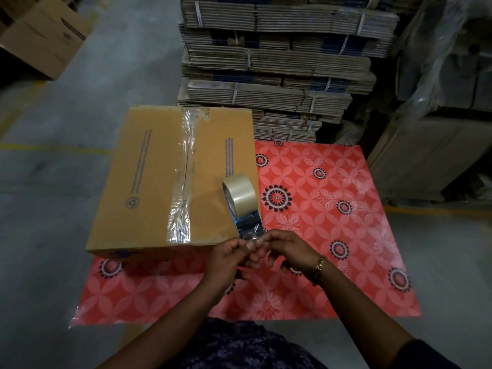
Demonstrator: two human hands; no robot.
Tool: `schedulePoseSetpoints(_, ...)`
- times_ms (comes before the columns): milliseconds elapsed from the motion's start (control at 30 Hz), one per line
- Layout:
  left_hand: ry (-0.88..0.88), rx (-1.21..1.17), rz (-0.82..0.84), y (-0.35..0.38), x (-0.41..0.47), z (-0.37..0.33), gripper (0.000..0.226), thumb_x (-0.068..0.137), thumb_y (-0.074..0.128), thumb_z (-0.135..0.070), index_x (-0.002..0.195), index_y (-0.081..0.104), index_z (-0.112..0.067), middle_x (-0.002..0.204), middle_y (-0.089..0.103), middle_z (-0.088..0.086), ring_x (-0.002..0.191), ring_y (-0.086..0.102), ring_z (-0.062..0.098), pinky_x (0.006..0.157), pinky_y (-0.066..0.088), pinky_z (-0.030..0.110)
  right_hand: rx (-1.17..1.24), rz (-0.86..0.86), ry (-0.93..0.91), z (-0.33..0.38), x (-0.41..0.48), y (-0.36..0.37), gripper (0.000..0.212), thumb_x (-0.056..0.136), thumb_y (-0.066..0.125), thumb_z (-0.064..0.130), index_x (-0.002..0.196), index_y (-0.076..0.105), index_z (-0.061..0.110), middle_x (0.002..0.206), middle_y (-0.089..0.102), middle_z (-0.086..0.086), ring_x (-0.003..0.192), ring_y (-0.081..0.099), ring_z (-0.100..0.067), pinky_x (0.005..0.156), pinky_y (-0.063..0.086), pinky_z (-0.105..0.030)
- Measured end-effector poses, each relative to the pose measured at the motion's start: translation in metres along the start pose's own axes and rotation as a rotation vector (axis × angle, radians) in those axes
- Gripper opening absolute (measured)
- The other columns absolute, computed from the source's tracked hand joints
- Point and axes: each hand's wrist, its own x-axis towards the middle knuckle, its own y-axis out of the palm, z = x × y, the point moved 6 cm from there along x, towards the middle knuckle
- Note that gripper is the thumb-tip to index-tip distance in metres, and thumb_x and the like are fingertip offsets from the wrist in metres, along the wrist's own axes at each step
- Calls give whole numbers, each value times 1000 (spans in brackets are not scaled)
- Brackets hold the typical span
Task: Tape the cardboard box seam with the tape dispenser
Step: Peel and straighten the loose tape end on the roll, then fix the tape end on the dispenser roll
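Note:
A brown cardboard box (149,182) lies flat-topped on a red patterned mat (332,209). Clear tape (183,177) runs along its middle seam from the far edge to the near edge, wrinkled at the near end. The tape dispenser (241,201), a metal frame carrying a clear tape roll, is held just over the box's near right corner. My left hand (229,258) grips the dispenser's handle from below. My right hand (287,249) pinches the loose tape end at the dispenser's blade, fingertips meeting those of the left hand.
Tall stacks of strapped flat cardboard (279,62) stand right behind the box and mat. Another carton (45,35) sits at the far left on the grey concrete floor. Plastic-wrapped goods (439,89) fill the right side. Yellow floor lines cross left and right.

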Motion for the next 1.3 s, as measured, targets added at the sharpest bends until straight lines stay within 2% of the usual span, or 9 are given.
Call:
schedulePoseSetpoints(100, -56, -10, 75, -4, -1, 2, 24, 101, 55, -19, 106, 70, -2, 80, 77, 9, 71, 74, 20, 50, 51, 24, -151, -299, -190, 15, 2, -17, 5, 87, 63, 18, 88, 68, 19, 75, 69, 4, 63, 62, -14, 64, 56, -49)
schedulePoseSetpoints(233, -156, 226, 223, -9, -4, 12, 23, 103, 54, -19, 113, 69, -5, 86, 77, 9, 62, 70, 14, 54, 48, 25, -365, -513, -374, 45, 1, -10, 46, 81, 68, 54, 117, 55, 28, 106, 62, 10, 85, 62, -8, 68, 51, -29)
schedulePoseSetpoints(367, 123, 427, 166, -26, -5, -8, 13, 99, 61, -19, 100, 73, -15, 80, 77, -2, 64, 68, 12, 63, 50, 32, -563, -493, -333, 61, 23, 11, 76, 73, 65, 70, 133, 43, 29, 131, 51, 8, 110, 54, -12, 77, 50, -32)
schedulePoseSetpoints(500, 405, 576, -85, -49, 3, -51, 20, 88, 57, -43, 88, 70, -29, 76, 74, -8, 68, 69, 10, 67, 54, 34, -623, -573, -309, 68, 33, 17, 52, 72, 62, 67, 105, 48, 29, 103, 58, 7, 92, 58, -18, 61, 43, -32)
schedulePoseSetpoints(633, 552, 654, -208, -56, 23, -74, 24, 87, 50, -44, 96, 67, -28, 83, 69, -11, 80, 67, 15, 72, 55, 41, -456, -619, -309, 69, 27, 3, 38, 72, 67, 60, 93, 51, 33, 84, 63, 10, 75, 61, -14, 56, 45, -33)
schedulePoseSetpoints(733, 712, 942, -249, -40, 45, -79, 28, 89, 53, -38, 106, 67, -20, 109, 68, -2, 103, 61, 29, 84, 50, 45, -254, -641, -270, 59, 22, -20, 44, 68, 66, 60, 103, 57, 35, 87, 69, 10, 75, 65, -11, 60, 52, -33)
schedulePoseSetpoints(833, 649, 1196, -287, -26, 62, -68, 38, 86, 56, -48, 116, 62, -25, 130, 61, 1, 121, 53, 29, 92, 38, 46, -105, -702, -198, 29, 19, -55, 53, 66, 67, 58, 107, 65, 24, 90, 70, 7, 78, 65, -11, 64, 53, -32)
schedulePoseSetpoints(1000, 674, 1401, -345, -16, 59, -62, 40, 85, 60, -47, 116, 60, -23, 132, 60, 4, 123, 53, 31, 95, 37, 49, 206, -784, 4, -47, 19, -132, 43, 73, 76, 39, 109, 71, 14, 95, 76, -5, 86, 73, -16, 72, 62, -37)
schedulePoseSetpoints(1300, 698, 1433, -412, -4, 55, -62, 42, 86, 53, -48, 116, 66, -20, 130, 65, 5, 120, 58, 32, 91, 40, 49, 468, -773, 263, -116, 43, -233, 41, 83, 72, 29, 120, 66, 10, 107, 68, -12, 90, 65, -30, 66, 49, -35)
